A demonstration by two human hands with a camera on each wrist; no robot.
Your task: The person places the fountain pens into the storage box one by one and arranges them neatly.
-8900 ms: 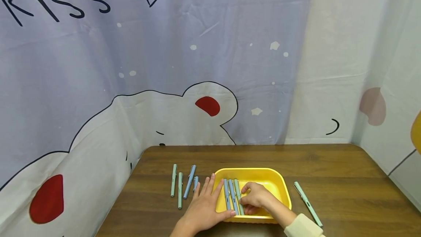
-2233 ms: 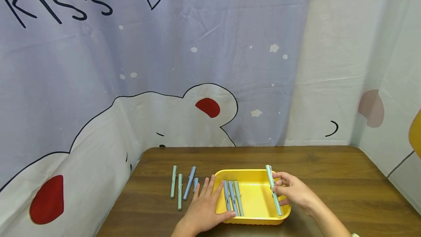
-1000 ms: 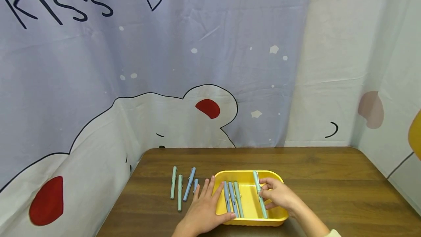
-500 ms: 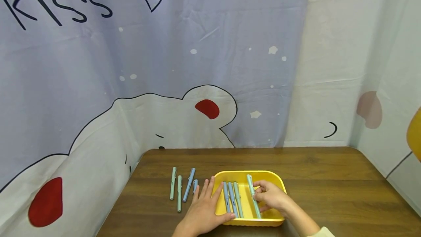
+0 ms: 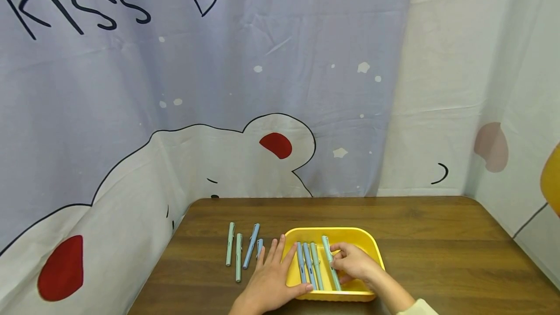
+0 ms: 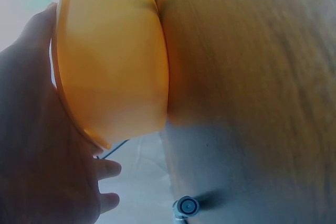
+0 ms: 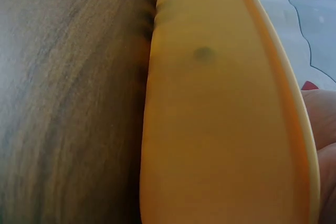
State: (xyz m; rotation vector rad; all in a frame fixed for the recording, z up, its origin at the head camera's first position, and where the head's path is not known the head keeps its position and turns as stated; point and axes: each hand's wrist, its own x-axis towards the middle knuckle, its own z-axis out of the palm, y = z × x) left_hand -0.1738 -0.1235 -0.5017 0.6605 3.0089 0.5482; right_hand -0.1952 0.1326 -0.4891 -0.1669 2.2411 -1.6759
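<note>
The right hand's (image 5: 355, 262) fingers pinch a mint-green capped pen (image 5: 328, 253) inside the yellow tray (image 5: 341, 296); the left hand's (image 5: 272, 277) spread, straight fingers rest on its rim. An uneven release might roll it into the neighbouring green pen (image 5: 317, 265).

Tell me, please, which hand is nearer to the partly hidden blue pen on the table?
Left: the left hand partly hides this blue pen; the right hand is farther right, in the yellow tray, pinching a green pen.
</note>
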